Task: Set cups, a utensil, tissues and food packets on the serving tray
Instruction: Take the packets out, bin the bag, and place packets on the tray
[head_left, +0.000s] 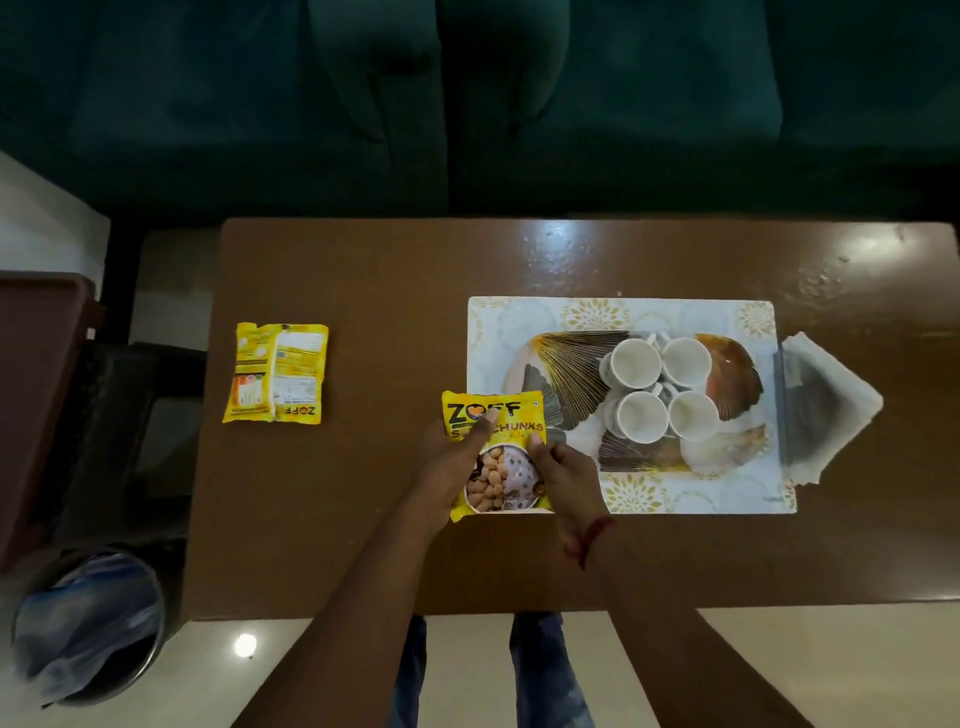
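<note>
Both the left hand (449, 462) and right hand (563, 475) grip a yellow plastic soya-chunks packet (496, 452) at the oval patterned tray's (566, 364) near-left edge.

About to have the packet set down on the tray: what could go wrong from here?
1. The four cups crowd the tray; a sliding held packet might knock them.
2. It may land on the placemat instead.
3. The second packet lies far left, easily forgotten.

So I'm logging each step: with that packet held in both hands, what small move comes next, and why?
Probably carry the packet rightward and lay it on the tray's bare left half: both hands hold it at the tray's edge, and four cups fill the right side.
</note>
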